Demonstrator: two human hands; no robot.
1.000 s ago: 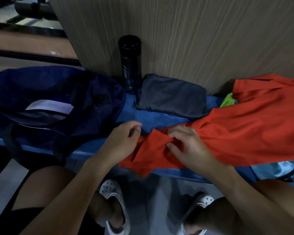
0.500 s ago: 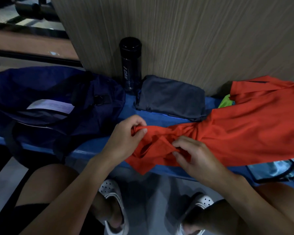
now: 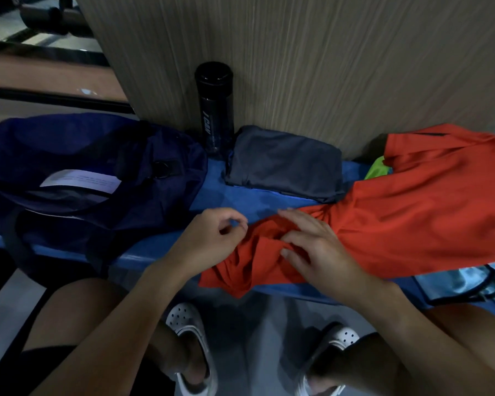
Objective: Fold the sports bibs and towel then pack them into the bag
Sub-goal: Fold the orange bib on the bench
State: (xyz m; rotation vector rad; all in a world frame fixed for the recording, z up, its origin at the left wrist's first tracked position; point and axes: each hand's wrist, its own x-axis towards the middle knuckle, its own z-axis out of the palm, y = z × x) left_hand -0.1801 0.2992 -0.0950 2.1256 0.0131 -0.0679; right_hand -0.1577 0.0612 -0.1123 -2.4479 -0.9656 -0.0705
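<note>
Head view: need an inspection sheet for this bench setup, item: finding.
Surface: blue bench, mostly covered.
Job's things: orange bib spread along the bench, left end bunched; green bib and light blue bib showing at its edges; grey folded cloth by the wood-grain panel; navy bag open at left.
Clutter: black bottle upright against the panel; white paper in the bag.
Hands: right hand presses the bunched end; left hand beside it, thumb and forefinger together, unclear if pinching the bib.
Cables: nothing seen.
Surroundings: metal bars upper left; white clogs on the floor.
</note>
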